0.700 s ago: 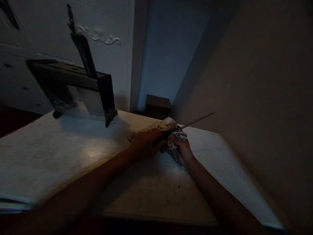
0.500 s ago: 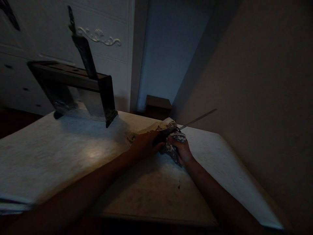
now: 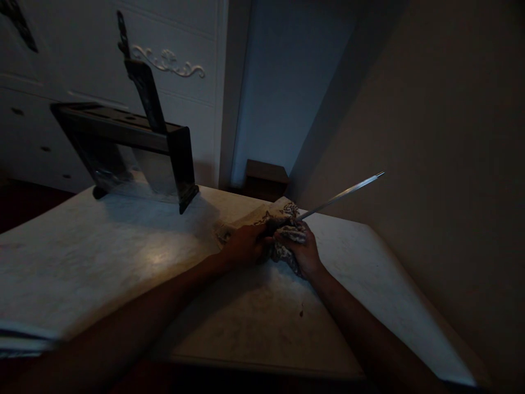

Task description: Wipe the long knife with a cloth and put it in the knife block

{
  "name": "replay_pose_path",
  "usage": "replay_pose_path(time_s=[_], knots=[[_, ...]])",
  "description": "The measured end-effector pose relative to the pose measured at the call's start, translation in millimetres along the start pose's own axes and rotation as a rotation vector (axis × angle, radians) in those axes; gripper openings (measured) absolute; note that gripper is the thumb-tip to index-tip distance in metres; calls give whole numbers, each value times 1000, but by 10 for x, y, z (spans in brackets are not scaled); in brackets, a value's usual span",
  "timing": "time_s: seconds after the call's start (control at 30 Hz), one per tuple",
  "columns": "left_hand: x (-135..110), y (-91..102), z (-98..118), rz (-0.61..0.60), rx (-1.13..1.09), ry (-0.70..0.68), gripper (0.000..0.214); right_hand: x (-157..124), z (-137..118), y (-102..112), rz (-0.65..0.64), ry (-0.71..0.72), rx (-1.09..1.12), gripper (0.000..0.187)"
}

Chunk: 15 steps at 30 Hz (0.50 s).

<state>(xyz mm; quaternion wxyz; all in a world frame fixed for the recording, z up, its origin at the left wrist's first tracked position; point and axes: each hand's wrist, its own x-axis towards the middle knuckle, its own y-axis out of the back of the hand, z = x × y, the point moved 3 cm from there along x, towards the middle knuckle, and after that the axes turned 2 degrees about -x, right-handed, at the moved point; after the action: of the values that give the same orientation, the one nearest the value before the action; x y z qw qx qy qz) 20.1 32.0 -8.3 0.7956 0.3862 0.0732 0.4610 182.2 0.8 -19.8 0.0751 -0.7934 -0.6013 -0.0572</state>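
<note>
In dim light, my left hand (image 3: 245, 244) grips the dark handle of a knife whose long thin blade (image 3: 340, 195) slants up and to the right, off the white table (image 3: 123, 257). My right hand (image 3: 302, 253) is closed on a patterned cloth (image 3: 284, 234) bunched around the base of the blade, just beside the left hand. Part of the cloth lies flat on the table behind both hands. The handle is mostly hidden by my fingers and the cloth.
A dark knife block (image 3: 131, 148) stands at the back left of the table with one knife handle (image 3: 141, 82) sticking up from it. Behind are a white cabinet door (image 3: 172, 65), a small brown box (image 3: 266, 178) and a plain wall (image 3: 430, 137) on the right.
The blade has pushed farther out of the cloth to the right and tilted higher. My left hand has drawn slightly closer to the right hand.
</note>
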Motion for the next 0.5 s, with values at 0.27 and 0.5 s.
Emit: replay_pose_path(time_s=[0.27, 0.5], knots=[[111, 74, -120, -90, -254, -2, 27, 37, -21, 11, -27, 73, -93, 38], [152, 104, -244, -142, -568, 101, 34, 67, -38, 31, -35, 29, -33, 32]])
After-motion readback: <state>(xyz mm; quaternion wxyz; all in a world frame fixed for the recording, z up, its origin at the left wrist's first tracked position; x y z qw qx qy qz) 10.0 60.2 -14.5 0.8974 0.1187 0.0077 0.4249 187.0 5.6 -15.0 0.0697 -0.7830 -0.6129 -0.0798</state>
